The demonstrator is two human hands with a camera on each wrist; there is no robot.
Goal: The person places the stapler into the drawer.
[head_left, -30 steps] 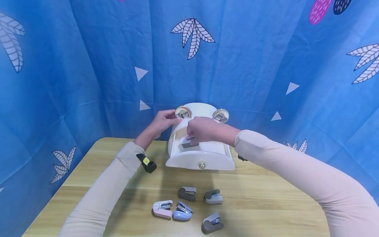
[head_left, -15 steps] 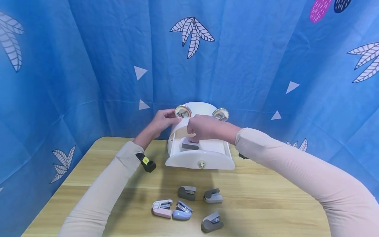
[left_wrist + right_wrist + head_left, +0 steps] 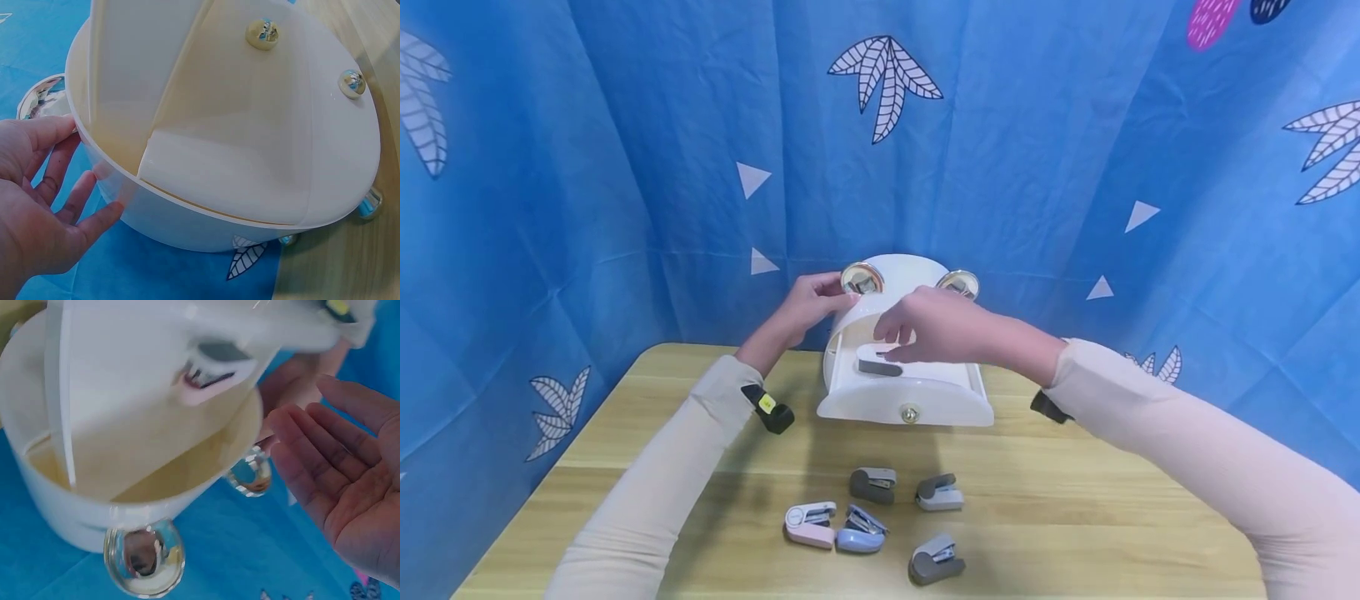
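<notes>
- At the centre of the head view, a glossy white, round-topped plastic box (image 3: 910,271) is standing on the pale wooden surface (image 3: 1075,500), its shallow white drawer (image 3: 865,406) sticking out, with a shiny gold knob (image 3: 909,414) in front.
- A small white and grey stapler (image 3: 878,365) is lying inside the drawer, toward its left side in the head view.
- The right hand (image 3: 936,327) is hovering over the drawer; its grip is released, and the right wrist view is showing its palm apart from the stapler.
- The left hand (image 3: 808,308) is touching the box's rim at centre left, its grip loose and its fingers spreading against the outer wall.
- At lower centre, a pink and white stapler (image 3: 810,527), a glossy blue stapler (image 3: 861,540) and three two-tone grey staplers (image 3: 936,567) are lying on the surface.
- A blue patterned curtain (image 3: 700,125) is hanging across the upper frame.
</notes>
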